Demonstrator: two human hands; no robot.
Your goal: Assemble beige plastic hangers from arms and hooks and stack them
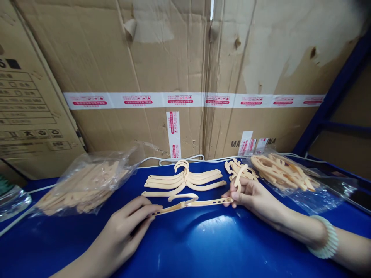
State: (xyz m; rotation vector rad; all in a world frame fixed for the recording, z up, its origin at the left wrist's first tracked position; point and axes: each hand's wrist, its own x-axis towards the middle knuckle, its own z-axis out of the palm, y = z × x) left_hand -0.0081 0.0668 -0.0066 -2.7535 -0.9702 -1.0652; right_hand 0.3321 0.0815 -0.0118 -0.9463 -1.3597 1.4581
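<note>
A thin peach plastic hanger (193, 202) lies across the blue table (203, 243) between my hands. My left hand (127, 227) pinches its left arm end. My right hand (252, 195) grips its right arm end, and a loose peach hook piece (239, 175) sticks up from the same fingers. Just behind lies a stack of assembled hangers (185, 178) with hooks pointing away from me.
A clear bag of hanger bodies (84, 185) lies at the left. An open clear bag of hook pieces (285, 173) and a loose pile of hooks (236, 166) sit at the right. Taped cardboard boxes (179, 77) wall off the back. A white cable (171, 158) runs along them.
</note>
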